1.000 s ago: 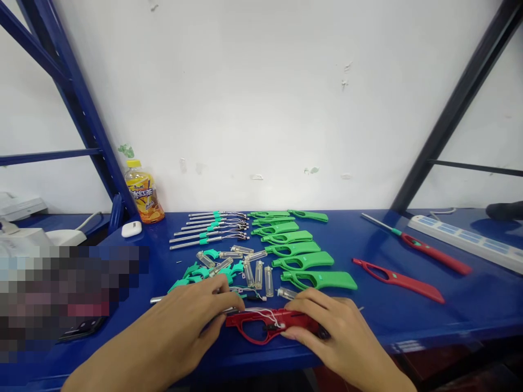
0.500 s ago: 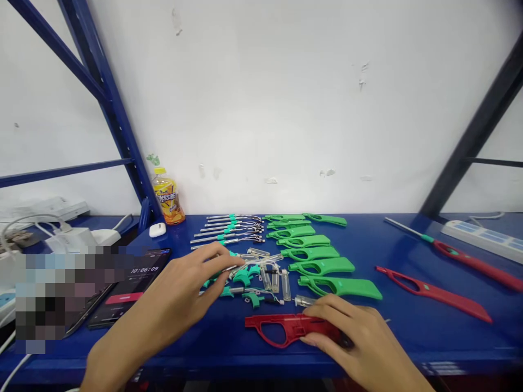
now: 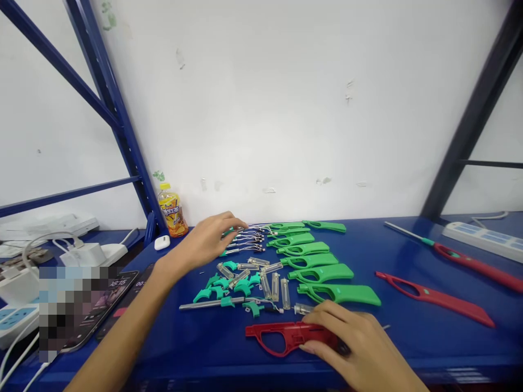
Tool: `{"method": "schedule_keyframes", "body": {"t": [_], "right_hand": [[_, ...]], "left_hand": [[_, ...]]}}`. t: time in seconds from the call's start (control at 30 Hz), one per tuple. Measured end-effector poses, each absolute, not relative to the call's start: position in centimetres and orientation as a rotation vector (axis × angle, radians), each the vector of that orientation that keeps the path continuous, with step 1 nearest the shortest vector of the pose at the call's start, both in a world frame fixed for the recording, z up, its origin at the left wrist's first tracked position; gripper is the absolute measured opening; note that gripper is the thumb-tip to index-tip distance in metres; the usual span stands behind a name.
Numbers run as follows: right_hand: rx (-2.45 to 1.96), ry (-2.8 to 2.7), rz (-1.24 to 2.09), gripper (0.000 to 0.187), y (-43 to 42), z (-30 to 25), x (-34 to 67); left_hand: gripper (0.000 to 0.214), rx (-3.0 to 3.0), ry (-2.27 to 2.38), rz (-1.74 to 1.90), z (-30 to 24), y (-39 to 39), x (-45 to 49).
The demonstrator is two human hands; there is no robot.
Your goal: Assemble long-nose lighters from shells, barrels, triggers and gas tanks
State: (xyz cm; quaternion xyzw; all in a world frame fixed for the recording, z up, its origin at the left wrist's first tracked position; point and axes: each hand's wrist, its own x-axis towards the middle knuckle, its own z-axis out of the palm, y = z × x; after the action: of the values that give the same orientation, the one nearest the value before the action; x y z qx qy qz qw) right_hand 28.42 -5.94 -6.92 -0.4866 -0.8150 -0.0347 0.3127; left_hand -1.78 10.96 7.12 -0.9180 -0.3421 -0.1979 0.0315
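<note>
My left hand (image 3: 214,234) is pinched at the row of metal tubes with wires (image 3: 249,239), with white wires running out past its fingertips. A metal tube seems to be between the fingers, mostly hidden by them. My right hand (image 3: 351,337) grips the handle end of a red lighter shell half (image 3: 281,335) lying near the front edge. A dark part shows under its thumb. By its fingertips lies a clear fuel tank (image 3: 303,309). Between the hands are several clear tanks (image 3: 275,287), green triggers (image 3: 243,286) and a metal tube with a green piece (image 3: 212,304).
Green lighter shell halves (image 3: 339,294) form a column. To the right lie a red shell half (image 3: 441,302), a red lighter (image 3: 478,264) and a power strip (image 3: 486,239). At left are phones (image 3: 102,310), a white earbud case (image 3: 162,243) and a drink bottle (image 3: 174,212).
My left hand has moved away from me, from the loose parts to the row of tubes, uncovering triggers, tanks and a tube. My right hand stays on the red shell half.
</note>
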Motion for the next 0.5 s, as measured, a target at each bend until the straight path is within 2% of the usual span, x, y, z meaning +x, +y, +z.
{"method": "schedule_keyframes", "body": {"t": [0.23, 0.37, 0.5], "right_hand": [[-1.317, -2.162, -0.084, 0.040, -6.0, -6.7, 28.3], [-1.331, -2.164, -0.062, 0.038, -6.1, -6.6, 28.3], [-1.347, -2.166, -0.056, 0.036, -6.1, -6.8, 28.4]], "left_hand": [[0.021, -2.854, -1.159, -0.294, 3.1, 13.2, -1.0], [0.032, -2.831, -1.239, -0.135, 2.5, 13.2, -1.2], [0.033, -2.843, -1.268, -0.056, 2.1, 13.2, -1.3]]}}
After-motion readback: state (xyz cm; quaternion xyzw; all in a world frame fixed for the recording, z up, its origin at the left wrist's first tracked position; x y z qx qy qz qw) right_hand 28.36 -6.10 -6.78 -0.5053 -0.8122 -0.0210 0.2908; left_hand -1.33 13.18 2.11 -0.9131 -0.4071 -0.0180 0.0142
